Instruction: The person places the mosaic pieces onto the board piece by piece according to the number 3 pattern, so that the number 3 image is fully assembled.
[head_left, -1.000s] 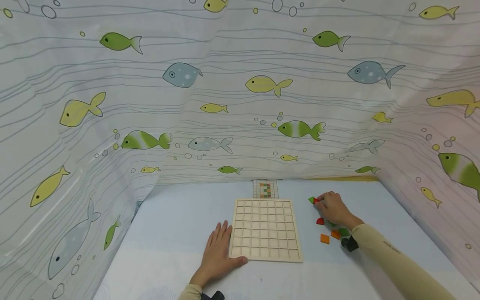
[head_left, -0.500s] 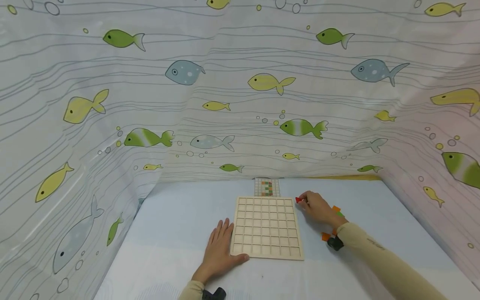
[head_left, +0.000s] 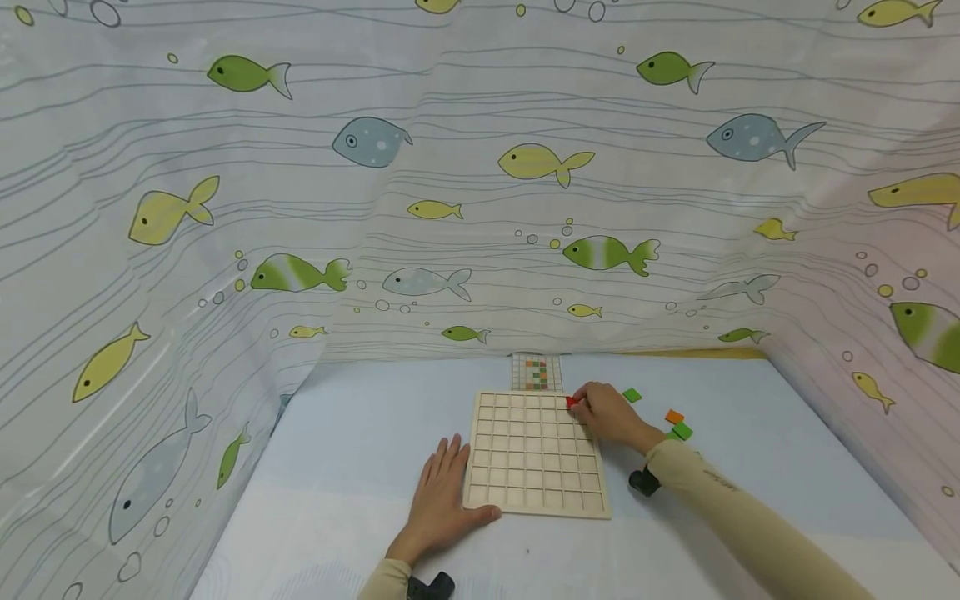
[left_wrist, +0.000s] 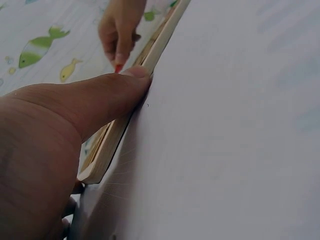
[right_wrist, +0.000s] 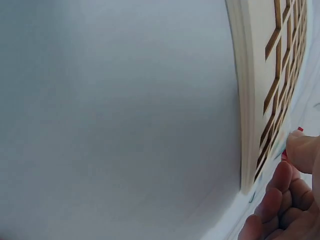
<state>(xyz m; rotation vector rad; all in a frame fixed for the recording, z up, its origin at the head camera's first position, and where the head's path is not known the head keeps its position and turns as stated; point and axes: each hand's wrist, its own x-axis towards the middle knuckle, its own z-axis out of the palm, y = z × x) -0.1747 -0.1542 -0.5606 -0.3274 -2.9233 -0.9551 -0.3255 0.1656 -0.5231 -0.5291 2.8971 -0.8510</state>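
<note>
A pale wooden grid board (head_left: 536, 454) lies flat on the table. My left hand (head_left: 437, 507) rests at its lower left corner, fingers spread along the left side and thumb on the near edge; the left wrist view has that thumb (left_wrist: 112, 95) against the board's rim (left_wrist: 107, 155). At the board's far right corner my right hand (head_left: 611, 414) pinches a small red piece (head_left: 571, 402) between thumb and fingertips. The right wrist view shows the red piece (right_wrist: 284, 156) partly covered by the right hand's thumb, beside the board (right_wrist: 245, 100).
Behind the board lies a small grid card (head_left: 536, 372) with coloured squares. Right of the board are a green piece (head_left: 632, 395), an orange piece (head_left: 674, 416) and another green piece (head_left: 682, 430), near the right forearm. A fish-patterned sheet (head_left: 465, 242) rises behind and at both sides.
My right hand has moved left from the loose pieces to the board's far right corner, carrying the red piece. A green piece now shows where the hand was. My left hand stays at the board.
</note>
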